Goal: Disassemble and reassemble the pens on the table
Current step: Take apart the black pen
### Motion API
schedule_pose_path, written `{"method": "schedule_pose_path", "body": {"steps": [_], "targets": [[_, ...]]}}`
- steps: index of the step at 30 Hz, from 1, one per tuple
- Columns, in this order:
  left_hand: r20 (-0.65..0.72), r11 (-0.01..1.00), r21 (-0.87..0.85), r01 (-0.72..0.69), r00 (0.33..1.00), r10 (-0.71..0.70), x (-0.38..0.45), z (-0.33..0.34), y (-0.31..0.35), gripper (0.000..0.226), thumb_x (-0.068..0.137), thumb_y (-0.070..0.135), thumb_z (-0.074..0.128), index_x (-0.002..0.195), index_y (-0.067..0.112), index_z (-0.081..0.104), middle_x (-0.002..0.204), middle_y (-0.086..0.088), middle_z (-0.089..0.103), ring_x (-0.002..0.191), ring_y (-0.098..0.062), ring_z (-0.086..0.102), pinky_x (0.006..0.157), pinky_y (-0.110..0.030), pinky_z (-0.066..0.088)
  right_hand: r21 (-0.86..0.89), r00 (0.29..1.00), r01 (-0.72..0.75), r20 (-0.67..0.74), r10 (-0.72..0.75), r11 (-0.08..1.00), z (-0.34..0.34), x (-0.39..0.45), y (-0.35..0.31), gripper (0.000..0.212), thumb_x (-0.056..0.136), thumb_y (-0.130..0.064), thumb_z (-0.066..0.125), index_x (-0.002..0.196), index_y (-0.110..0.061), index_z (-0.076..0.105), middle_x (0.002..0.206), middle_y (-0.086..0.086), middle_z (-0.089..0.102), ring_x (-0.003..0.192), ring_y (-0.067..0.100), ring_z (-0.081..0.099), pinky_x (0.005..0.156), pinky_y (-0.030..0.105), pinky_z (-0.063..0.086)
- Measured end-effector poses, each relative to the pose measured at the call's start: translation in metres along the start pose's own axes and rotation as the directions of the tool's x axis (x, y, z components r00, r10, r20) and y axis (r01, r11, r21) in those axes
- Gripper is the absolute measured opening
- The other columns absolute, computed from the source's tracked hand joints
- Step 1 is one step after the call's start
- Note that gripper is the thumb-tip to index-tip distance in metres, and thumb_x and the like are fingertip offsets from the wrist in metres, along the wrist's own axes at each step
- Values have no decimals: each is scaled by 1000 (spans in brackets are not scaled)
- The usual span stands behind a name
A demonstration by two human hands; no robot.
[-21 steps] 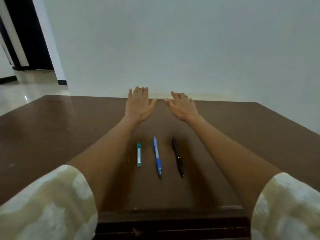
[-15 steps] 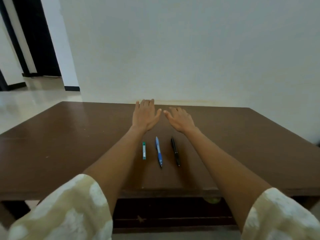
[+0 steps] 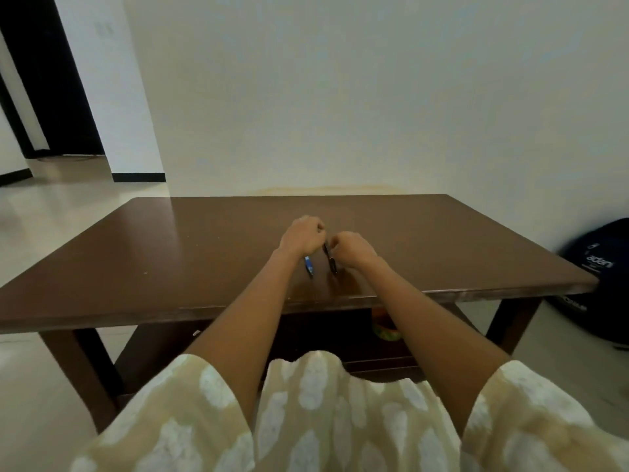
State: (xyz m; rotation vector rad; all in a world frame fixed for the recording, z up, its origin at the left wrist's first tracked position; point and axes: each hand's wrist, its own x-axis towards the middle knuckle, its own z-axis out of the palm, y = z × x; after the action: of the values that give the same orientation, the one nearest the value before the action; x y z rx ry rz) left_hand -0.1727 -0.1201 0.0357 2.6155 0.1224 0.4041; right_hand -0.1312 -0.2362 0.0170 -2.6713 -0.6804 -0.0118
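Both hands curl at the black pen between them, the right hand seemingly pinching its far end, the left hand beside, likely for twisting apart; the blue pen lies on the counter by the left wrist.

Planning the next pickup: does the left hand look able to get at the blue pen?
Probably yes: the left hand is right above the blue pen, whose lower end shows beside the wrist, with nothing between them.
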Motion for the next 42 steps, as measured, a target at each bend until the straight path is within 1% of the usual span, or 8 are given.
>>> {"method": "schedule_pose_path", "body": {"steps": [4, 16, 19, 25, 28, 31, 35, 42], "targets": [[-35, 986, -165, 33, 999, -39, 14, 5, 2, 13, 89, 8, 43, 79, 16, 46, 91, -1, 55, 74, -14, 49, 73, -29, 39, 43, 997, -68, 31, 66, 997, -4, 12, 6, 22, 94, -21, 50, 106, -8, 62, 104, 10, 67, 90, 23, 64, 82, 35, 54], [-16, 883, -444, 152, 984, -177, 78, 33, -8, 18, 88, 6, 41, 75, 18, 44, 81, -6, 47, 73, -19, 45, 69, -30, 43, 75, 968, -222, 135, 210, 972, 18, 74, 25, 31, 86, -42, 60, 72, -16, 52, 70, 3, 60, 55, 14, 60, 41, 22, 45], [24, 847, -500, 182, 980, -197, 90, 37, -8, 29, 89, 6, 43, 66, 24, 43, 83, -10, 47, 75, -21, 45, 69, -30, 41, 272, 965, -259, 121, 235, 927, 13, 84, 37, 28, 86, -37, 60, 75, -12, 56, 70, 4, 63, 52, 13, 62, 42, 22, 48], [196, 525, -791, 314, 943, -268, 103, 50, -2, 23, 93, 15, 53, 109, 0, 58, 95, -12, 64, 79, -23, 65, 58, -27, 56, 792, 988, -124, 44, 147, 598, -3, 87, 51, 31, 93, -28, 54, 94, 1, 65, 87, 13, 72, 70, 23, 69, 52, 25, 54], [200, 525, -792, 312, 945, -259, 110, 53, 2, 23, 92, 20, 55, 104, 1, 62, 94, -13, 65, 83, -26, 64, 74, -36, 57, 781, 992, -129, 97, 85, 611, -12, 90, 53, 28, 95, -27, 52, 90, -2, 65, 80, 12, 71, 63, 18, 68, 53, 23, 55], [180, 482, -826, 292, 947, -266, 118, 53, 3, 18, 92, 17, 57, 99, 1, 64, 87, -13, 66, 69, -22, 64, 64, -34, 58, 761, 990, -138, 130, 60, 634, -27, 94, 58, 26, 96, -24, 51, 86, -6, 68, 73, 9, 69, 56, 16, 66, 51, 21, 54], [181, 385, -887, 255, 959, -219, 122, 51, 7, 21, 92, 18, 57, 105, 1, 62, 91, -12, 67, 63, -22, 65, 58, -35, 59, 797, 984, -47, -65, 163, 602, -37, 104, 65, 25, 95, -29, 53, 84, -9, 63, 77, 8, 65, 63, 17, 64, 52, 23, 53], [82, 445, -883, 150, 982, -169, 121, 71, 13, 25, 94, 18, 54, 111, 4, 64, 84, -7, 65, 51, -13, 58, 51, -25, 56, 791, 948, 52, -231, 218, 610, -35, 128, 59, 20, 89, -28, 62, 83, -9, 66, 88, 8, 69, 78, 19, 68, 71, 29, 57]]}}
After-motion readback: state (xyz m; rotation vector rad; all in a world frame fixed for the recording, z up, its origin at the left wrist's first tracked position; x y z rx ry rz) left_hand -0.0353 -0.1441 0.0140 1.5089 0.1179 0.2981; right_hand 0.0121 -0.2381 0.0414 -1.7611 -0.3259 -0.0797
